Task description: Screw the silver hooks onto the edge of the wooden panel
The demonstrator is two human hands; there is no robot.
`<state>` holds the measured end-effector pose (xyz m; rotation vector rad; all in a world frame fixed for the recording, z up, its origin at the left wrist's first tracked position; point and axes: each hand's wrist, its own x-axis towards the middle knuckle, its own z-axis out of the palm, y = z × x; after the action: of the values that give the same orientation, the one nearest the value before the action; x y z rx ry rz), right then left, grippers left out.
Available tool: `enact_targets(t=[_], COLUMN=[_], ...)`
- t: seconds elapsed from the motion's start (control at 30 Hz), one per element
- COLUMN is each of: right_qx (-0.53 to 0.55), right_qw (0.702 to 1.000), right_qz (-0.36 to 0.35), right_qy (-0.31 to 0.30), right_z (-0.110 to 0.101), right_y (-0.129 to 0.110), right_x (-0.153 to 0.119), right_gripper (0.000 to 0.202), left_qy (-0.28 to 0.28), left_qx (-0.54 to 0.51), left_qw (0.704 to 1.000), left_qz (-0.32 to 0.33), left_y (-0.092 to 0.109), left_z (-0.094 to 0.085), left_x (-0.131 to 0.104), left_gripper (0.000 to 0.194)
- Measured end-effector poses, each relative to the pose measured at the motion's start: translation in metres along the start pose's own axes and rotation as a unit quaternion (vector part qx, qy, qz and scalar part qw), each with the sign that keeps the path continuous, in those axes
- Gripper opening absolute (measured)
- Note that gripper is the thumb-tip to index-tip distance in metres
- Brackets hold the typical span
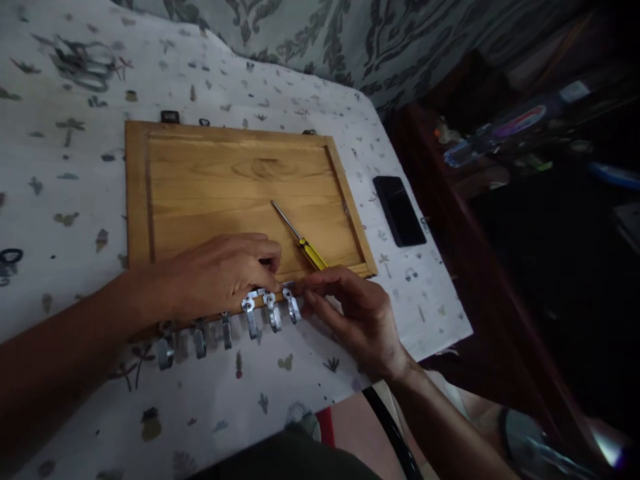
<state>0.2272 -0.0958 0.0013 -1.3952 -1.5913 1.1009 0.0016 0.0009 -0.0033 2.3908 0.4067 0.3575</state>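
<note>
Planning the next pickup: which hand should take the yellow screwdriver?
Probably the right hand: it sits by the handle end of the screwdriver; the left hand, near the metal clips, is farther off.

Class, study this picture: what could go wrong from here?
The screwdriver lies across the wooden panel, its handle close to the right hand; a nudge might roll it or scratch the wood.

Fingers of the left hand are right by the metal clips, so they might get pinched.

The phone lies near the table's side edge and could be knocked off.
</note>
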Motion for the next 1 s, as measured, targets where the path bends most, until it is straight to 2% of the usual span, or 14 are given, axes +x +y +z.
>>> enact_targets(t=[0.3, 0.37, 0.47, 0.57, 0.67, 0.83, 1.0], right_qx=[-0.037, -0.084, -0.165, -0.206, -0.216, -0.234, -0.212], right_qw=[0.994, 0.988, 0.968, 0.949, 0.942, 0.943, 0.948], right_qz=[-0.007, -0.039, -0.13, -0.203, -0.238, -0.232, -0.232], right_qy=[-0.104, -0.124, -0.139, -0.126, -0.097, -0.056, -0.051], right_z=[-0.016, -0.019, -0.02, -0.018, -0.014, -0.011, -0.008], right_y=[-0.012, -0.017, -0.022, -0.018, -0.01, -0.001, 0.007], right_x=[0.01, 0.015, 0.022, 0.025, 0.024, 0.021, 0.018], right_gripper=[0.009, 0.01, 0.012, 0.015, 0.018, 0.018, 0.022], left_qy=[0.007, 0.008, 0.014, 0.008, 0.006, 0.011, 0.018], left_qx=[-0.025, -0.027, -0.036, -0.044, -0.042, -0.056, -0.066], left_qw=[1.0, 1.0, 0.999, 0.999, 0.999, 0.998, 0.997], left_qz=[-0.002, 0.002, 0.005, -0.004, -0.012, -0.02, -0.022], left_y=[-0.001, -0.001, -0.001, 0.001, 0.002, 0.003, 0.002], left_z=[0.001, 0.001, 0.002, 0.002, 0.001, 0.001, 0.001], left_x=[-0.001, -0.001, -0.002, -0.001, 0.001, 0.002, 0.001], left_gripper=[0.03, 0.03, 0.026, 0.026, 0.028, 0.029, 0.028])
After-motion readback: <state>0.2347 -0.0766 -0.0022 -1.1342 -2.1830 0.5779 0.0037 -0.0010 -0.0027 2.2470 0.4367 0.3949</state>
